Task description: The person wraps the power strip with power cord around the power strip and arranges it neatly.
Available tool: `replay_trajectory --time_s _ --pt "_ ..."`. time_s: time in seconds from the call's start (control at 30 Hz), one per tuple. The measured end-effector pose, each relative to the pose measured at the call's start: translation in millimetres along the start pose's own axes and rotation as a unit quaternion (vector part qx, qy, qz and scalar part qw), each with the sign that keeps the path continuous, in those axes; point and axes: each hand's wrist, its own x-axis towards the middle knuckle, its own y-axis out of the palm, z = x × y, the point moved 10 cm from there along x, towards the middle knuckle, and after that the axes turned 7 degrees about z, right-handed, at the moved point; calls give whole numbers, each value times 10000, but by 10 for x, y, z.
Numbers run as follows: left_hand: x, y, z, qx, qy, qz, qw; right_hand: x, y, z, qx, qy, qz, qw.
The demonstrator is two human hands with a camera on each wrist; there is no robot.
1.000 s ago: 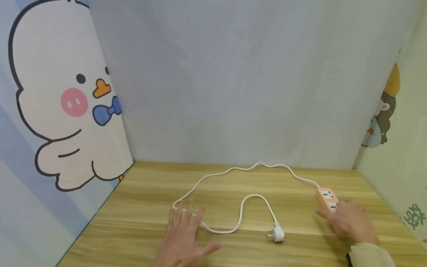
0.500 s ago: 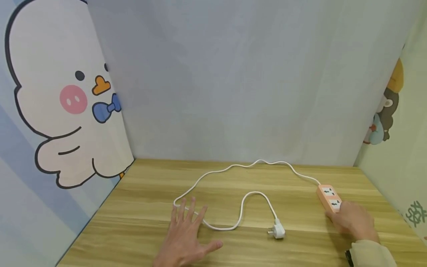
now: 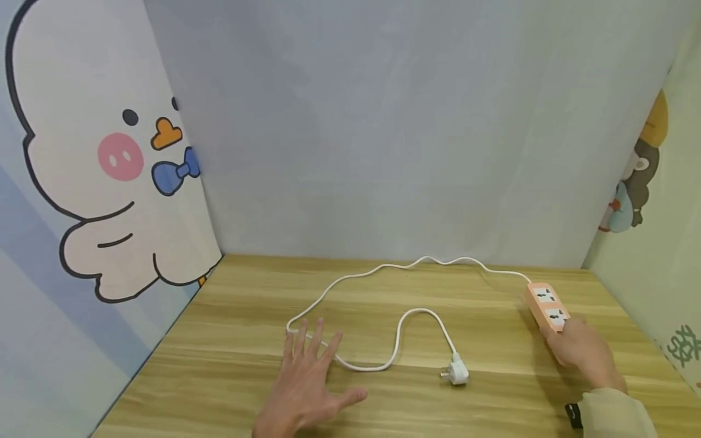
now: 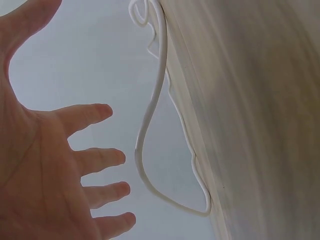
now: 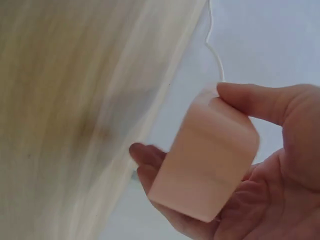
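Note:
An orange power strip [image 3: 538,308] with white socket panels is at the right of the table, its near end in my right hand [image 3: 586,353]. In the right wrist view the thumb and fingers grip the sides of the strip [image 5: 205,155], whose plain end faces the camera. Its white cord [image 3: 358,275] runs along the back, loops at the left and ends in a white plug [image 3: 457,370] lying mid-table, prongs to the left. My left hand [image 3: 303,383] has its fingers spread, fingertips right by the cord's left loop. The left wrist view shows its palm [image 4: 40,170] bare, holding nothing.
The wooden table [image 3: 219,377] meets a pale grey curtain [image 3: 383,134] at its back edge. A cartoon-printed curtain [image 3: 71,243] borders the left side, and a light green printed one [image 3: 668,243] borders the right.
My right hand has closed round the power strip and lifted it slightly, moving it a little back and right. Its cord end has shifted along. The left hand stays almost still.

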Motion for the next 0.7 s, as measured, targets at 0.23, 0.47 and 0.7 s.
replay_trajectory --time_s 0.23,0.47,0.7 --pt "13 4 25 -228 -54 121 9997 -33 -142 121 314 -107 -248 9991" --pt "35 -9 -23 -154 45 93 9998 -202 -370 302 886 -208 -1088 9899" --pt "90 -144 -186 107 443 129 9989 -466 -583 676 996 -693 -1752 9770"
